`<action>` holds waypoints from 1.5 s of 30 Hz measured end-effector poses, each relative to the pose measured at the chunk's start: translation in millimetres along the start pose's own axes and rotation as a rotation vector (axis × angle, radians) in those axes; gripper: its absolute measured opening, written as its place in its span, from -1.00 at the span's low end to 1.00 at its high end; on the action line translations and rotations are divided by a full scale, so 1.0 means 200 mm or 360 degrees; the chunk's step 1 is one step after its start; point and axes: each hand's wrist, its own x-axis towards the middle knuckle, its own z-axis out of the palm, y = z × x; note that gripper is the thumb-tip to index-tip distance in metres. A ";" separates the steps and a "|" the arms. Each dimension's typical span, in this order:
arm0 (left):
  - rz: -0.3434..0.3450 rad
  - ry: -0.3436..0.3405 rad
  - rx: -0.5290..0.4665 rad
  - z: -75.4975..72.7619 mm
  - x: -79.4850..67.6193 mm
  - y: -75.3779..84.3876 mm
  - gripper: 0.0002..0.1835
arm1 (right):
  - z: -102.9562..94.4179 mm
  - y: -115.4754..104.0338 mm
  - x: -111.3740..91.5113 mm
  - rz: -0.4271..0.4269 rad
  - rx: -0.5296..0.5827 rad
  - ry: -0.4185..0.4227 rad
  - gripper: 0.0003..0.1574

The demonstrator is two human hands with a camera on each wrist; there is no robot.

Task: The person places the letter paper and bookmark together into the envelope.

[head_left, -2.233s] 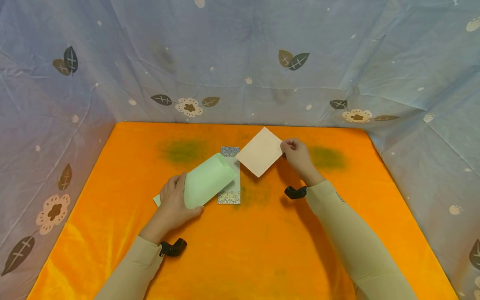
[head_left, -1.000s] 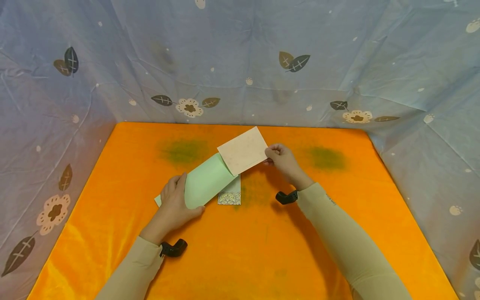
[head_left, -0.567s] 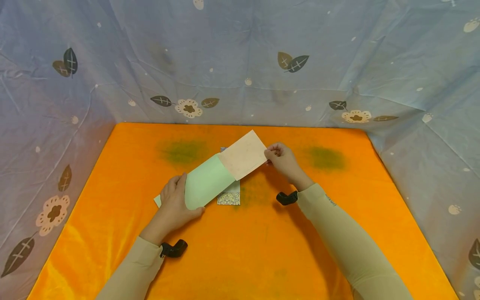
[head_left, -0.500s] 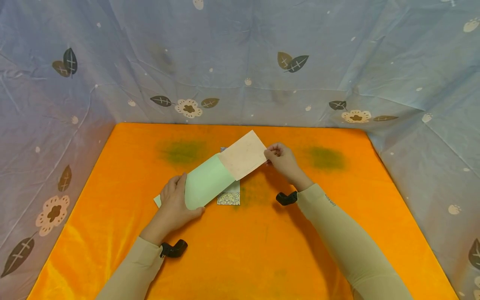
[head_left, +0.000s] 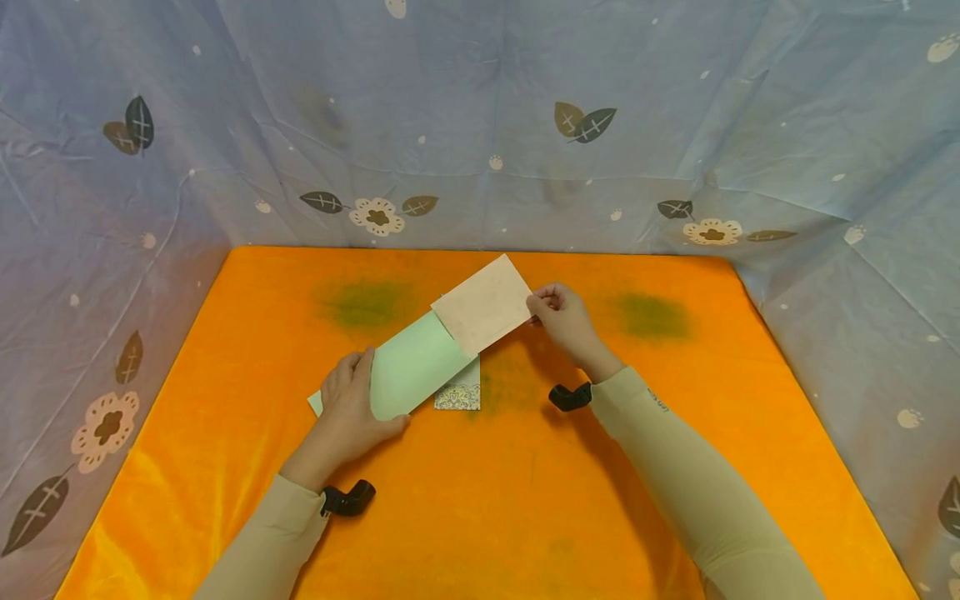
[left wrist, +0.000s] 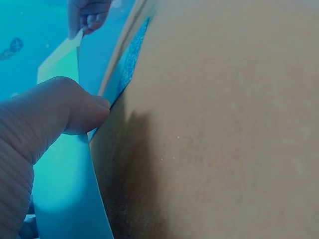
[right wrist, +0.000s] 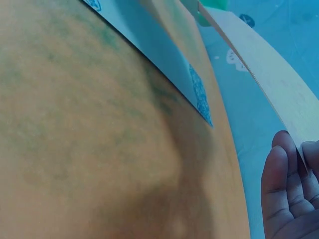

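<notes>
A pale green envelope is held at a slant above the table in the head view. My left hand grips its lower left end; the thumb lies along its edge in the left wrist view. My right hand pinches the right edge of a cream card between thumb and fingertips. The card's left edge meets the envelope's upper right end, where the mouth is; I cannot tell whether it lies over the mouth or slightly inside. Below them a pale paper piece with lace-patterned ends lies partly hidden.
An orange cloth with greenish smudges covers the table. Blue-grey curtains with leaf and flower prints rise at the back and both sides. A black device sits at the left wrist, and another black device at the right.
My right hand has brought the cream card leftward to the envelope's mouth and turned it in line with the envelope. Lately the card has shifted slightly up and left. The left hand stays put.
</notes>
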 end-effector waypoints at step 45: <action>0.0018 0.0034 0.0032 0.00 0.00 0.02 0.27 | 0.08 -0.16 -0.12 -0.0114 -0.0164 -0.0135 -0.67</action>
